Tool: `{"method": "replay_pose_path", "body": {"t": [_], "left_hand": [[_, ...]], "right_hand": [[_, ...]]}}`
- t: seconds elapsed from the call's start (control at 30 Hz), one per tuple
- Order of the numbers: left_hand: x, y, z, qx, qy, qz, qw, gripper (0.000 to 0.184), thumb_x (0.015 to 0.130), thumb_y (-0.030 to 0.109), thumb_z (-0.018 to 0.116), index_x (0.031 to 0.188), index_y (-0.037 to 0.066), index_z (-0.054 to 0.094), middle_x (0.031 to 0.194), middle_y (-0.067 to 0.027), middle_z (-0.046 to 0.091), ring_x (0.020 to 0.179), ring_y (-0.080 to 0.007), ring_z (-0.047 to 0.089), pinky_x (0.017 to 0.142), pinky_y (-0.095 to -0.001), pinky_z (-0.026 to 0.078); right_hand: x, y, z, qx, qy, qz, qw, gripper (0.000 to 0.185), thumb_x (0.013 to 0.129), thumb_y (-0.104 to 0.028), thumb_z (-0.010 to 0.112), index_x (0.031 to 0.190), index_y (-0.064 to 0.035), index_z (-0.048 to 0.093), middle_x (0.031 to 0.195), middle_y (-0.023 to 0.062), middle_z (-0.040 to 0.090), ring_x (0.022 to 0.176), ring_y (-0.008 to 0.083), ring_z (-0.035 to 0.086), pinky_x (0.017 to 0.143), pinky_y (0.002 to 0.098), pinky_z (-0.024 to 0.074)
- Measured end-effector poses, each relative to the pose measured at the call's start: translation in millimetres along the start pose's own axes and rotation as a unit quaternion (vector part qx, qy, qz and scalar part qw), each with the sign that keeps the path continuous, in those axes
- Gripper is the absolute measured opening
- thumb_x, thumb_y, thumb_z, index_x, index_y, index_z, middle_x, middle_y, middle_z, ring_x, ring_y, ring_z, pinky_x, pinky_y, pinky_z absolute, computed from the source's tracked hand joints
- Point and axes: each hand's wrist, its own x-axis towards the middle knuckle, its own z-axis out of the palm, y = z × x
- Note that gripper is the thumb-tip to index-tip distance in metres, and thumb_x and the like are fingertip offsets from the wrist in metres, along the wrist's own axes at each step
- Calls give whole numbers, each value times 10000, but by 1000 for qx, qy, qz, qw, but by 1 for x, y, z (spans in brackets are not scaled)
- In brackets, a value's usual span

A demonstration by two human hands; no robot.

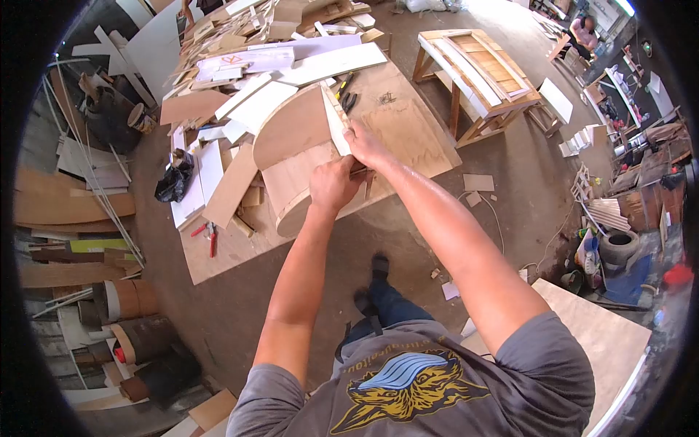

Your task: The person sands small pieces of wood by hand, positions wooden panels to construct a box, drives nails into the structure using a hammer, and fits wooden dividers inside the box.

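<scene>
A curved wooden piece [291,131] with rounded side panels stands on the plywood worktable [415,138]. My left hand [333,186] is closed at its near right corner; what the fingers hold is too small to name. My right hand [364,146] is closed on the piece's right edge, just beyond the left hand. Beside that edge lie a yellow and black tool [344,87] and black-handled pliers [350,100]. Red-handled pliers [212,239] rest near the table's front left corner.
Offcuts [277,25] pile up at the table's far end. A black plastic bag [175,177] lies at its left edge. Another wooden stand [477,73] is at the back right, and a person [584,35] sits far right. Rolled sheets [149,346] lie lower left.
</scene>
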Motion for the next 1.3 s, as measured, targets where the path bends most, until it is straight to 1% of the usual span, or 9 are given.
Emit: {"method": "replay_pose_path", "body": {"t": [0.17, 0.27, 0.47, 0.57, 0.87, 0.97, 1.07, 1.17, 1.3], "left_hand": [[2, 5, -6, 29, -26, -20, 999, 340, 823, 426, 838, 959, 127, 751, 879, -89, 774, 794, -330, 737, 696, -448, 568], [2, -8, 3, -50, -4, 14, 999, 324, 825, 418, 839, 961, 134, 764, 886, -92, 772, 803, -327, 736, 699, -446, 560], [2, 3, -2, 24, 26, 24, 999, 290, 831, 423, 830, 918, 150, 788, 794, -72, 758, 696, -310, 725, 633, -438, 562], [1, 1, 2, 16, 23, 30, 999, 309, 805, 403, 854, 953, 143, 780, 853, -90, 758, 721, -338, 713, 633, -435, 544], [5, 12, 3, 104, 38, 51, 993, 373, 843, 460, 807, 877, 108, 689, 744, -82, 730, 668, -318, 708, 634, -439, 550], [6, 12, 8, 110, 54, 62, 991, 375, 848, 464, 797, 883, 113, 669, 722, -78, 710, 662, -310, 701, 642, -443, 539], [5, 7, 12, 85, 49, 54, 994, 308, 838, 366, 813, 920, 109, 663, 751, -91, 706, 693, -324, 702, 632, -453, 532], [4, 8, 8, 83, 56, 74, 992, 288, 836, 339, 812, 921, 113, 657, 766, -90, 712, 689, -319, 703, 629, -448, 532], [4, 5, 12, 95, 49, 65, 992, 321, 821, 374, 824, 921, 124, 650, 738, -64, 704, 698, -303, 710, 637, -449, 535]], "right_hand": [[-2, -5, -3, -21, 18, -13, 1000, 648, 1075, -405, 465, 1522, 60, 396, 1490, 331, 507, 1411, 452, 479, 1174, 473, 371], [7, 13, 9, -32, 74, -67, 994, 603, 1068, -389, 443, 1490, 41, 428, 1416, 365, 543, 1341, 515, 506, 1137, 537, 388], [7, 5, 2, -7, 34, -44, 998, 602, 1071, -374, 441, 1513, 31, 391, 1436, 362, 527, 1372, 515, 477, 1162, 531, 363], [11, 9, 3, 40, 16, -65, 997, 606, 1070, -363, 451, 1528, 26, 371, 1439, 368, 522, 1374, 519, 477, 1162, 529, 366], [15, 11, 2, 47, 7, -45, 998, 663, 1067, -362, 450, 1561, 55, 303, 1475, 383, 485, 1423, 485, 451, 1185, 498, 352], [25, 21, 4, 77, -3, -29, 997, 635, 1067, -343, 487, 1584, 2, 357, 1575, 289, 442, 1480, 387, 420, 1208, 419, 326], [42, 40, 14, 139, -42, -9, 989, 648, 1074, -368, 475, 1605, -25, 336, 1587, 280, 433, 1482, 380, 420, 1208, 410, 325], [5, -3, -14, 137, -86, 30, 986, 771, 1073, -435, 434, 1634, 27, 178, 1589, 338, 381, 1490, 441, 382, 1228, 445, 302], [25, 20, 1, 96, -64, 6, 993, 780, 1073, -443, 442, 1637, 23, 172, 1638, 315, 314, 1533, 410, 320, 1246, 423, 272]]}}
